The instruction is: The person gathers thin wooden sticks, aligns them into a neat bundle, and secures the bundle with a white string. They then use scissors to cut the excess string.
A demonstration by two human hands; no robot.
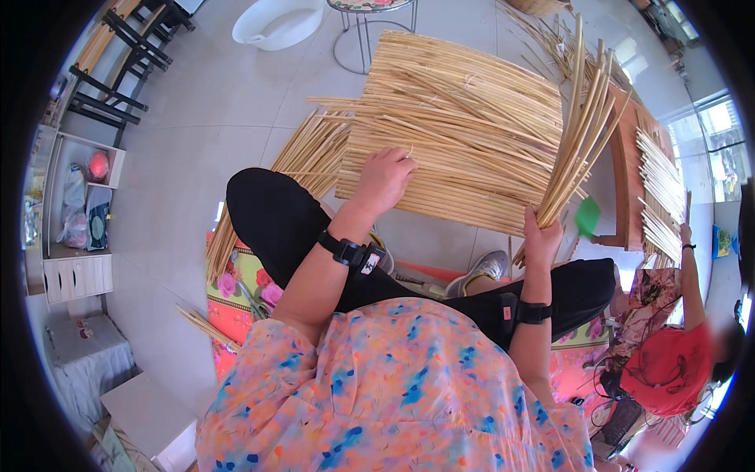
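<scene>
My right hand (543,237) is closed around the lower end of a bundle of thin tan reed-like stalks (580,130), which rises and fans out at the top. My left hand (387,181) rests at the left part of a flat mat of similar stalks (440,185), its fingers curled together. A thin strand shows by those fingertips, but what they grip is hidden. Across the middle of the mat lie several loose stalks (456,130), some jutting past its left edge. The mat lies in front of my knees.
More stalks (311,153) are piled left of the mat, beside my knee. At right, a co-worker in a red top (668,370) reaches toward pale stalks on a wooden table (629,173). A white basin (279,23) and a round metal-legged stool (370,6) stand beyond.
</scene>
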